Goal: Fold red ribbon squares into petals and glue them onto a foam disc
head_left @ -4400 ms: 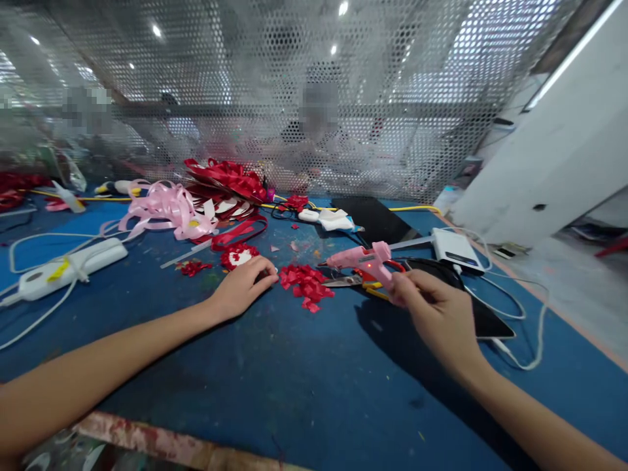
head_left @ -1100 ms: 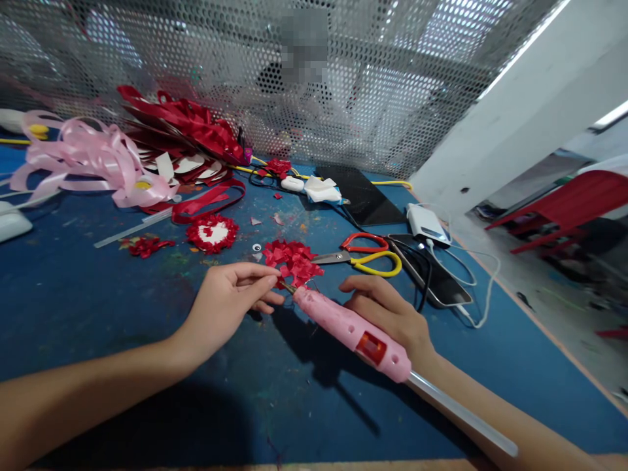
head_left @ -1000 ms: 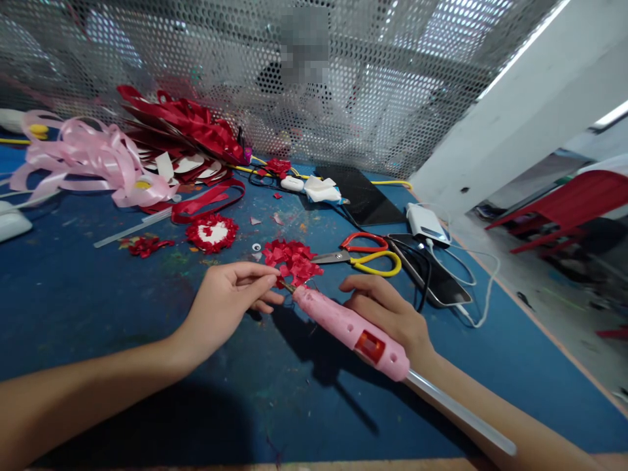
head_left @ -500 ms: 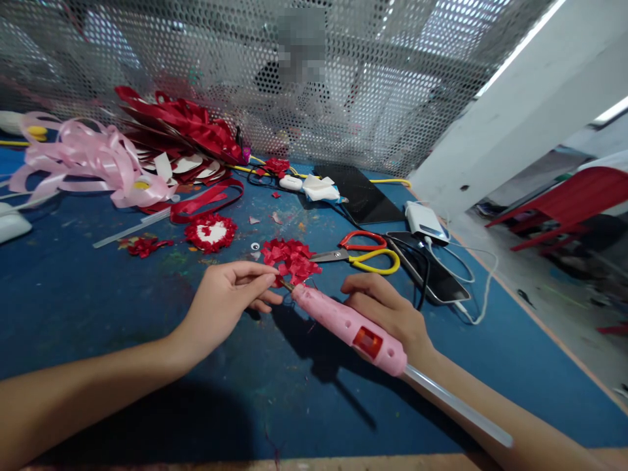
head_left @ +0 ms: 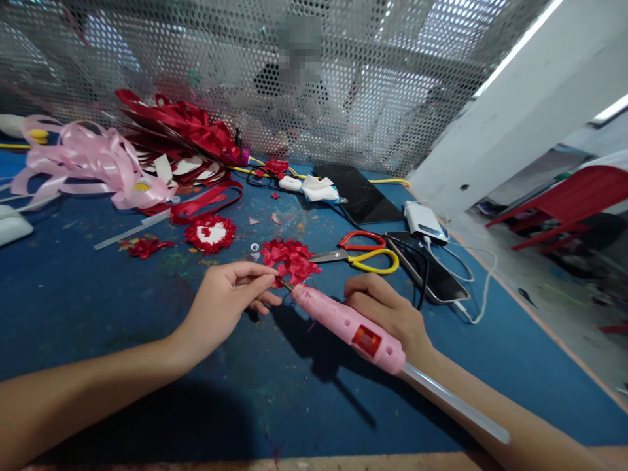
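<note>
My right hand is wrapped round a pink hot glue gun, with a clear glue stick poking out of its back end. The metal nozzle points left and meets the fingertips of my left hand. Thumb and forefinger there are pinched on a small red ribbon piece, mostly hidden by the fingers. Just beyond lies a pile of red ribbon pieces, touched by the blades of scissors with one red and one yellow handle. A googly eye sits left of the pile.
A red-edged white heart shape and red scraps lie left. Behind are pink ribbon and stacked red ribbon pieces by a perforated metal screen. Right: a phone, a power bank with cables, and a black tablet.
Almost nothing differs. The glue gun and my right hand have shifted very slightly; my left hand keeps its pinch at the nozzle.
</note>
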Demonstrator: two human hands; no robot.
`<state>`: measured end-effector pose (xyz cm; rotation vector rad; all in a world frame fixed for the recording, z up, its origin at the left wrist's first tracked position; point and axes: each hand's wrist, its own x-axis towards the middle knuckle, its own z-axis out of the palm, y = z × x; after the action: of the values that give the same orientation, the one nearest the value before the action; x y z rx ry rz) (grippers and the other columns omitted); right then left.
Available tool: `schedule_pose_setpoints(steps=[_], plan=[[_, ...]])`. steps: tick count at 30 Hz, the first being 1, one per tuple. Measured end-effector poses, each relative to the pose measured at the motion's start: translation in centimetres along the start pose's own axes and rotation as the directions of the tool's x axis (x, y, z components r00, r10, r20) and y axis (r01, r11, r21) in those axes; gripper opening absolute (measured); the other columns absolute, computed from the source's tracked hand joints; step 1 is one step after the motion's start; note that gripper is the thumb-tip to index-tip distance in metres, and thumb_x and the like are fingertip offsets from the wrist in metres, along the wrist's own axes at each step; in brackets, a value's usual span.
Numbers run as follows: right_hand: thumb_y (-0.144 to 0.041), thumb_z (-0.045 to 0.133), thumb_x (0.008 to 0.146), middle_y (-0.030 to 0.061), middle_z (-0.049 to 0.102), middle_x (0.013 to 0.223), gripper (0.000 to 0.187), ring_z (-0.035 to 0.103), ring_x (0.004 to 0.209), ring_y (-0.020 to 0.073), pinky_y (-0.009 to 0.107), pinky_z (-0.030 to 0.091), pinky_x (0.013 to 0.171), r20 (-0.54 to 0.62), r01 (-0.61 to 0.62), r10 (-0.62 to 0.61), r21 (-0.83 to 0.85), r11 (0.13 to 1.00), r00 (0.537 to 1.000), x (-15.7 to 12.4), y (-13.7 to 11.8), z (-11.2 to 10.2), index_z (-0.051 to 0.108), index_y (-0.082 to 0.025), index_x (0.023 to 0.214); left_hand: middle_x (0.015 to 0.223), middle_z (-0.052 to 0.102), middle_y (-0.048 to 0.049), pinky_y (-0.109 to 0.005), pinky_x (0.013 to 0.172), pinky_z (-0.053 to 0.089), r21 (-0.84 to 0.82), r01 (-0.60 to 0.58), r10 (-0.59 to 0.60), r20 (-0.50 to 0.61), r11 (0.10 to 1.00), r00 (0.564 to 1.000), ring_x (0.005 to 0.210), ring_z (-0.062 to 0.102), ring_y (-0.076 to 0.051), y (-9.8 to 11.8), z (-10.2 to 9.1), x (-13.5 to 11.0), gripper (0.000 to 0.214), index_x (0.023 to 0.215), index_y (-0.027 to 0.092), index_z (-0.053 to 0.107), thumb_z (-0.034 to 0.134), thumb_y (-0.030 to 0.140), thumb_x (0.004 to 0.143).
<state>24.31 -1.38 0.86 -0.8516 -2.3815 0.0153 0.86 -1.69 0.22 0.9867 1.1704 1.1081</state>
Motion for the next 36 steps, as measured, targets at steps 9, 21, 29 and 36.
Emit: schedule_pose_setpoints(steps=[9,21,29,36], plan=[[-0.023,0.036,0.095,0.0051,0.054,0.081,0.027,0.054,0.065,0.011,0.022,0.044,0.06,0.015,-0.016,0.015,0.016,1.0,1.0,-0.1,0.1,0.0,0.049,-0.02,0.071,0.061,0.072,-0.0039,-0.02,0.047,0.051,0.025,-0.012,0.012,0.009,1.0,1.0,0.053,0.068,-0.015,-0.1,-0.1,0.0,0.016,0.081,0.013,0.07,0.071,0.026,0.073],[-0.02,0.051,0.085,0.0059,0.053,0.085,0.013,0.056,0.071,0.0154,0.026,0.046,0.062,-0.045,-0.136,0.13,-0.15,0.979,0.99,0.2,1.2,-0.1,0.05,-0.02,0.072,0.065,0.072,-0.0019,-0.018,0.049,0.052,0.08,-0.04,0.037,0.036,0.996,0.999,0.052,0.064,-0.01,0.0,0.0,-0.4,0.016,0.082,0.013,0.07,0.067,0.028,0.076],[-0.024,0.056,0.075,0.0206,0.046,0.121,0.035,0.047,0.11,0.0358,0.054,0.044,0.087,-0.075,-0.349,0.345,-0.345,0.871,0.936,0.4,3.2,-0.7,0.05,-0.015,0.108,0.079,0.075,-0.0009,-0.017,0.058,0.054,0.229,-0.227,0.208,0.105,0.946,0.972,0.064,0.066,-0.011,-0.3,-0.1,-1.4,0.01,0.08,0.019,0.073,0.065,0.024,0.078],[-0.005,0.051,0.074,0.0106,0.051,0.116,0.033,0.05,0.111,0.0258,0.047,0.042,0.094,-0.195,-0.12,0.112,-0.031,0.992,0.974,1.1,-0.1,-0.7,0.053,-0.023,0.102,0.062,0.074,0.0021,-0.015,0.054,0.054,0.036,-0.091,0.08,0.227,0.995,0.97,0.055,0.068,-0.01,-0.1,0.3,-1.8,0.007,0.078,0.018,0.072,0.065,0.019,0.076]])
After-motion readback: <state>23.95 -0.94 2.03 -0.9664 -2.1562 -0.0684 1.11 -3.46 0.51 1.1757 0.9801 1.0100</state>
